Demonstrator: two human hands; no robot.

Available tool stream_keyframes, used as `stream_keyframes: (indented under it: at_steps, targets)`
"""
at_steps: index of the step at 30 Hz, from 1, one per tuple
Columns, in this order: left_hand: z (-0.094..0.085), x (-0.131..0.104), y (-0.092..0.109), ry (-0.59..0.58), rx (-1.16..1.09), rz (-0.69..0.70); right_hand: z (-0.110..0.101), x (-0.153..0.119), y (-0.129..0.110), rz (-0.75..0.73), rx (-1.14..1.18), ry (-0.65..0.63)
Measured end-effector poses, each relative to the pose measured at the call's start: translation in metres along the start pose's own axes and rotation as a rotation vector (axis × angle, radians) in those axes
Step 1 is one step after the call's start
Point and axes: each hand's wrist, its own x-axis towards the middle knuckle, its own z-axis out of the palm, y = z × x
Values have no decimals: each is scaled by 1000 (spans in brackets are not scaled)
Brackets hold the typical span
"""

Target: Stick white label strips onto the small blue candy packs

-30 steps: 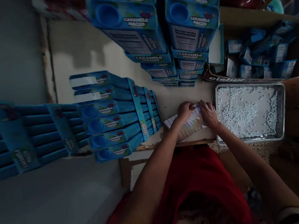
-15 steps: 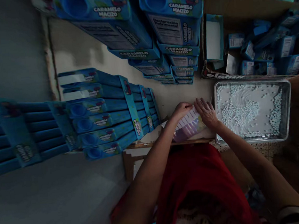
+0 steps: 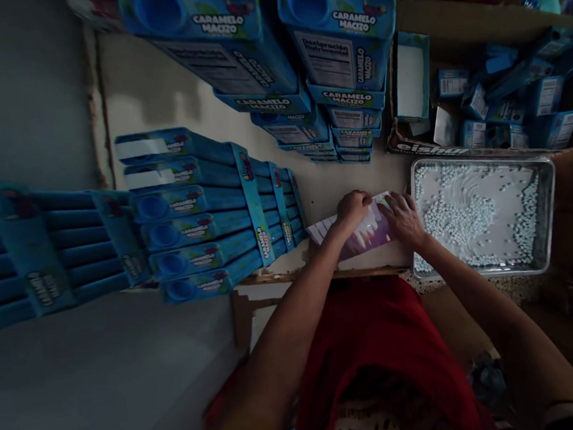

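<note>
A shiny purple printed sheet with white strips (image 3: pixel 369 237) lies at the table's front edge, directly before me. It looks like a sheet of labels, but I cannot make out its print. My left hand (image 3: pixel 353 212) is closed on its upper edge, thumb and fingertips pinched together. At the sheet's right end, my right hand (image 3: pixel 404 221) grips the corner with bent fingers. The fingertips of both hands are partly hidden. Just right of my right hand is a metal tray (image 3: pixel 551 212) of small pale-blue balls (image 3: pixel 460 216).
Long blue cartons (image 3: pixel 225 200) lie side by side at the left, held by printed bands. Tall blue "Caramelo Macizo" cartons (image 3: pixel 337 56) stand at the back. Behind the tray, a cardboard box (image 3: pixel 449 10) holds several small blue boxes (image 3: pixel 502 99).
The sheet has turned, so its white-striped part now points left beneath my left hand and more purple shows. My right hand has gone from lying flat to bent fingers gripping the end.
</note>
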Motion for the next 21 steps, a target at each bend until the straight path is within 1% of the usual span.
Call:
stream_keyframes:
  at_steps: [8, 11, 14, 16, 18, 20, 21]
  targets:
    - [-5, -6, 13, -3, 63, -14, -5, -3, 2, 31, -33, 74]
    - [-7, -7, 16, 16, 104, -11, -10, -6, -1, 87, -33, 73]
    - [-5, -2, 18, 49, 144, 20, -16, -13, -11, 181, 64, 99]
    - [-3, 3, 16, 71, 153, 48, -24, -20, -21, 325, 236, 166]
    - [-3, 8, 14, 134, 142, 86, -38, -27, -31, 537, 542, 242]
    - [-4, 7, 11, 262, 78, 124, -58, -35, -40, 733, 949, 269]
    - [-6, 3, 10, 339, 10, 133, -70, -38, -43, 807, 1150, 260]
